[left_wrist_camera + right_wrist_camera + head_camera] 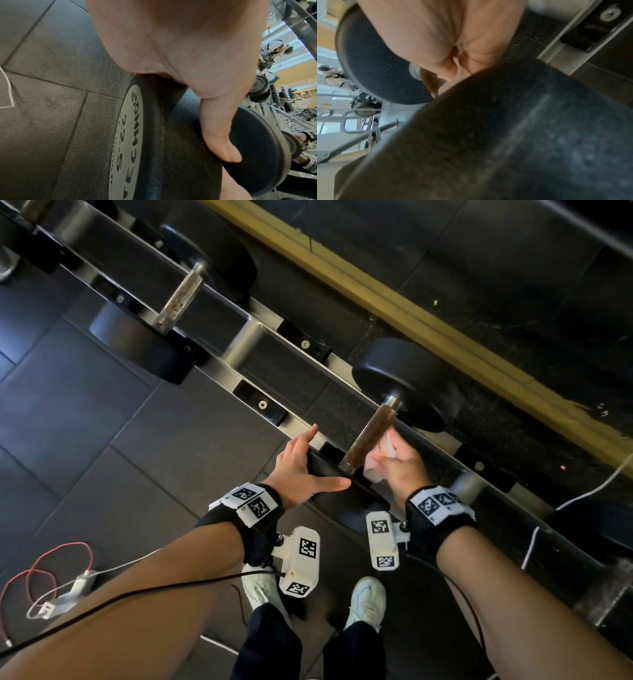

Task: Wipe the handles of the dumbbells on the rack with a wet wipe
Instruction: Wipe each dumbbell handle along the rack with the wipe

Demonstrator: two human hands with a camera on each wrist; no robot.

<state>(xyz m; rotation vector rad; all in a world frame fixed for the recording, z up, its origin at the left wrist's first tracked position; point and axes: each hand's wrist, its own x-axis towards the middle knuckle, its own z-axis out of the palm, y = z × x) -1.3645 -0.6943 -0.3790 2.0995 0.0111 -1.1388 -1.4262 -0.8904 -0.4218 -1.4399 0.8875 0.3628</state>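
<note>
Wiping a dumbbell handle on the rack.
Left hand (301, 470) is resting flat, fingers wide, on the near weight (154, 135); right hand (399, 463) is pinching the wet wipe (376, 463) against the brown handle (371, 436), which is running away toward the far weight (407, 381).

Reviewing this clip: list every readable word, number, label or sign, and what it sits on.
"22.5": pale end face of the near dumbbell, left wrist view.
Brand lettering on that face, seen reversed and cut off: not surely readable.
"0": end face of a far dumbbell; the rest is too small.
Square coded markers on the wrist bands: patterns, no text.
Head and right wrist views: nothing else readable.
</note>
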